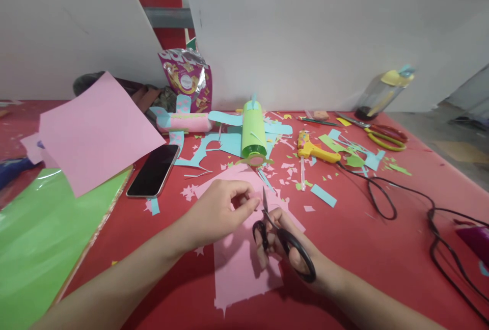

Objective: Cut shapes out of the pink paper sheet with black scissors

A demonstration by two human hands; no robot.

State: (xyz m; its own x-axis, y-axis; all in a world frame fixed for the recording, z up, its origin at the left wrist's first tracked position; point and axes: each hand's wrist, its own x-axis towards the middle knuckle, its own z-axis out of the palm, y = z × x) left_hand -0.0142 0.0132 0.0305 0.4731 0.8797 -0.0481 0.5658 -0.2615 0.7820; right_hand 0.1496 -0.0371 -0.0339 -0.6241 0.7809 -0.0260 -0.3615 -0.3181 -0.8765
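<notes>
My right hand grips black-handled scissors, blades pointing up and away from me. My left hand is closed in a pinch on a small pink paper piece right at the blade tips. Both hands hover over a cut-up pink paper sheet lying on the red table. Just beyond stands a green paper roll with light blue paper wings, and a pink roll lies to its left.
A phone lies left of my hands, beside pink and green paper sheets. A yellow glue gun with a black cord, red-yellow scissors, a bottle, a snack bag and paper scraps cover the far side.
</notes>
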